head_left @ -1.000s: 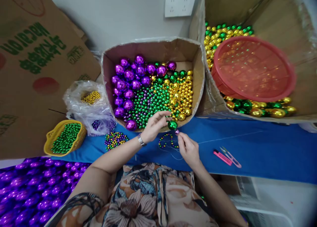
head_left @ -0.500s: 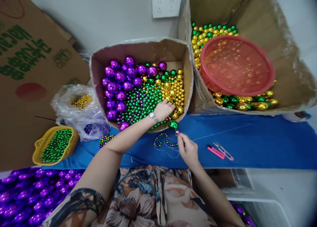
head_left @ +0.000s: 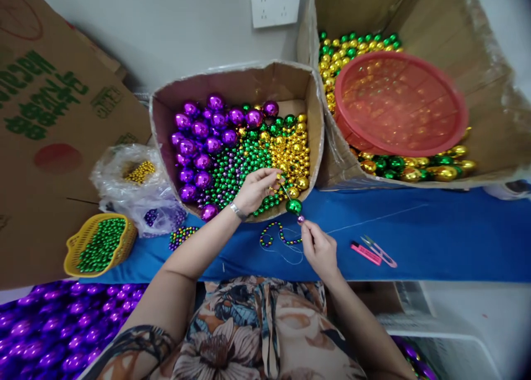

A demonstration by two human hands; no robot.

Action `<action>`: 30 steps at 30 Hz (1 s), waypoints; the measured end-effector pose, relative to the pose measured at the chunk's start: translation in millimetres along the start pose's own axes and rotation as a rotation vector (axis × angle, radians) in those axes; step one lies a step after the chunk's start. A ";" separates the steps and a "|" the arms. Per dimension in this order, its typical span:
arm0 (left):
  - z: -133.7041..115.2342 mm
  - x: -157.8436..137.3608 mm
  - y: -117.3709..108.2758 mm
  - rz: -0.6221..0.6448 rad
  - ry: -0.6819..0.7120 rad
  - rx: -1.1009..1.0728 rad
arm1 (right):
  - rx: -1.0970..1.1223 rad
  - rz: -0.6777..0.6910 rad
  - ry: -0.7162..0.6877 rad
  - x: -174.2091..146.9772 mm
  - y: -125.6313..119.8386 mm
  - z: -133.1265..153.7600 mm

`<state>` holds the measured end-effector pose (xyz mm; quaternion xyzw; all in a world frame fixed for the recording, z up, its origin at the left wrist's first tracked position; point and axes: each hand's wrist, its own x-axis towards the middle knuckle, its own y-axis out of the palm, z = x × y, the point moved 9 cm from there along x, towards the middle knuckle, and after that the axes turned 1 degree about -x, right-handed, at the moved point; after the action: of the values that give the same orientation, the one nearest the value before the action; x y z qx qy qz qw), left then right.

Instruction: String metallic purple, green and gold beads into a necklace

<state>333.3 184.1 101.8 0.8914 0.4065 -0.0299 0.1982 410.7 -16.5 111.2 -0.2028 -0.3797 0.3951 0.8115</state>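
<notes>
My left hand [head_left: 258, 191], wearing a wristwatch [head_left: 238, 211], is closed in a pinch on a small gold bead [head_left: 279, 177] above the near rim of the bead box. A thin needle [head_left: 286, 192] slants from that bead down to a large green bead [head_left: 294, 206]. Just below the green one is a small purple bead [head_left: 301, 219], touching the fingertips of my right hand [head_left: 322, 253], closed around the needle or thread end, which is hidden. A strung bead strand [head_left: 271, 233] in purple, green and gold lies beside my right hand, with loose white thread [head_left: 292, 253].
The cardboard box [head_left: 236, 77] holds purple, green and gold beads. A larger carton [head_left: 440, 15] holds beads under a red basket [head_left: 398, 145]. On the blue cloth [head_left: 448, 236] lie a pink cutter [head_left: 365, 253] and thread snips [head_left: 380, 251]. A yellow basket [head_left: 72, 261] stands left.
My left hand has lifted back from the gold beads and now shows one gold bead at its fingertips by the needle. My right hand has hardly moved.
</notes>
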 end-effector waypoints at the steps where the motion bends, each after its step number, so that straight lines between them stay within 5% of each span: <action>1: 3.4 -8.0 -0.7 0.003 -0.051 -0.077 | -0.002 0.010 -0.002 0.5 1.7 0.5; 12: 6.6 -36.8 -10.1 -0.048 -0.075 -0.178 | -0.081 0.051 -0.084 1.7 13.6 11.0; 18: -4.3 -60.3 -12.5 -0.051 0.124 0.108 | -0.159 0.007 -0.185 -4.3 14.4 25.0; 23: 4.8 -99.2 -18.7 0.047 0.161 0.318 | -0.053 0.159 -0.119 -28.0 40.4 27.4; 28: 11.1 -128.8 -25.7 0.116 0.341 0.564 | -0.127 0.428 -0.156 -52.8 64.0 24.8; 30: 8.3 -136.1 -22.8 0.112 0.414 0.645 | -0.181 0.439 -0.149 -48.6 59.6 22.8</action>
<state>226.5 97.4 115.8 0.9159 0.3584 0.0351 -0.1772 344.6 -18.3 65.9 -0.3228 -0.4191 0.5401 0.6546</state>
